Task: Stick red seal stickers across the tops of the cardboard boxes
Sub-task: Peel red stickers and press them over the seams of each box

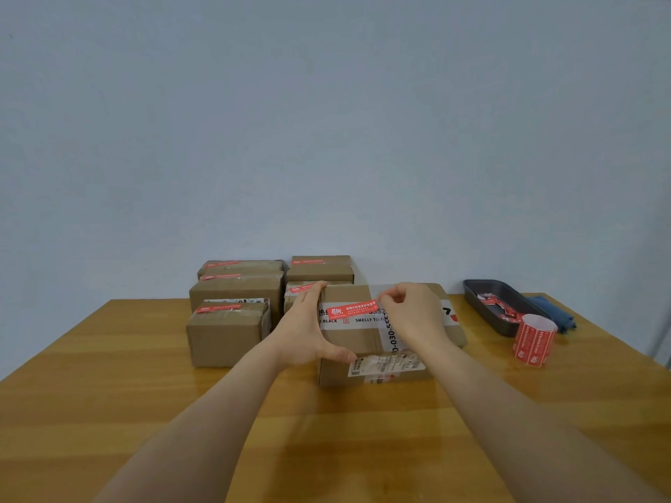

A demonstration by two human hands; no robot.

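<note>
A taped cardboard box (354,339) with printed text lies in front of me on the wooden table (109,375). My left hand (308,328) grips its left end, thumb on the near edge, fingers on the far edge. A red seal sticker (352,309) lies across the box top. My right hand (414,314) pinches the sticker's right end with curled fingers. A roll of red stickers (534,340) stands to the right.
Several boxes with red stickers on top (228,332) are stacked at the back left against the wall. A dark tray (475,295) with red scraps lies at the back right, with a blue cloth (561,314) beside it.
</note>
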